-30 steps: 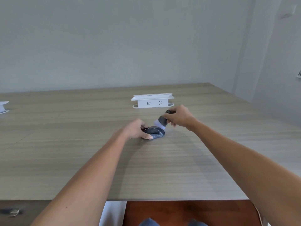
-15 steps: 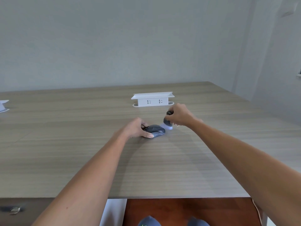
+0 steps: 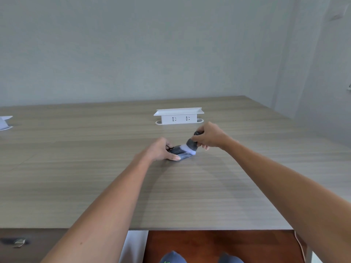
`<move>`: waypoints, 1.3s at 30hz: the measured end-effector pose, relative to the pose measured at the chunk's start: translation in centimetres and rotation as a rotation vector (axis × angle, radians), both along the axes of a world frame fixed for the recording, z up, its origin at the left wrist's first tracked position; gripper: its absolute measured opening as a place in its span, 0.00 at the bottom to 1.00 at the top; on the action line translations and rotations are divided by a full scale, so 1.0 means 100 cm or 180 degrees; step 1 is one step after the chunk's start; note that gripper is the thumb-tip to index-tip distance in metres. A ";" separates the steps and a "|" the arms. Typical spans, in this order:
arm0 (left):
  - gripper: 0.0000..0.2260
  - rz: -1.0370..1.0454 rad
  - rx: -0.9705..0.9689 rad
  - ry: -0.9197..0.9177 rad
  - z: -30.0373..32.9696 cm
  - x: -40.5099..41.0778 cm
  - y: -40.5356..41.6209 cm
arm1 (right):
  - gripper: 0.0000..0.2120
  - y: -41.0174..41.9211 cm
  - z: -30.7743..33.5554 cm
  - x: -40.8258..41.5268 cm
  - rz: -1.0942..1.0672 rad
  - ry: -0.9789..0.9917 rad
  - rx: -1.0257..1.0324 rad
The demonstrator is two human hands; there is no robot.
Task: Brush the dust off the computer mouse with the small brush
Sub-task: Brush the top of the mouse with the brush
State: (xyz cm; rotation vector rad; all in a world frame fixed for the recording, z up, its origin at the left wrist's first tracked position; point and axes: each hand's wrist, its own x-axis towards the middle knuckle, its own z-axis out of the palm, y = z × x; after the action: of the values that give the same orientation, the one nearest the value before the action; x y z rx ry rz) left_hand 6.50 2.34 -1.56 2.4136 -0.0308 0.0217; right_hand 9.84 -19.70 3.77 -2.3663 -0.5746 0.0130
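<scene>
Table (image 3: pixel 114 186), near edge: two forearms reach fwd, shoes below.
Mid-table: mouse (image 3: pixel 183 154), dark grey, flat on table. Long axis runs left-right; which end is the front, can't tell.
L hand (image 3: pixel 161 151): grip clamped on mouse's left end, pinning it.
R hand (image 3: pixel 209 136): grip closed round brush (image 3: pixel 191 144) handle; bristles touch mouse's right end, handle tilts up-right. R hand nearer the free end; prob. next stroke runs along the axis.
Far: white socket box (image 3: pixel 178 116).
</scene>
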 end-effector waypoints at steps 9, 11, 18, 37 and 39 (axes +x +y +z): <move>0.16 -0.0008 0.0008 -0.0030 0.000 0.000 -0.001 | 0.09 -0.003 -0.002 -0.001 0.0039 -0.0165 -0.0123; 0.15 -0.0017 -0.0013 -0.0021 0.000 -0.001 -0.002 | 0.08 -0.004 0.000 0.001 -0.0085 -0.0260 -0.0157; 0.15 0.0006 -0.0047 -0.0018 0.000 -0.002 -0.001 | 0.09 -0.003 0.000 0.000 0.0115 -0.0079 -0.0136; 0.15 0.0115 -0.0163 -0.0079 0.001 -0.007 -0.006 | 0.10 -0.012 -0.006 0.007 -0.0002 -0.0099 -0.0063; 0.14 0.0122 -0.0183 -0.0078 0.002 -0.007 -0.007 | 0.10 -0.012 -0.005 0.009 -0.0030 -0.0143 0.0039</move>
State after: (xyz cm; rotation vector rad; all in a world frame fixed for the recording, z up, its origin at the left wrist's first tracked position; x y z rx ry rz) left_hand 5.75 1.67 -1.36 2.3563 0.0046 0.0690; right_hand 10.76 -20.89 3.24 -2.3626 -0.5832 -0.0480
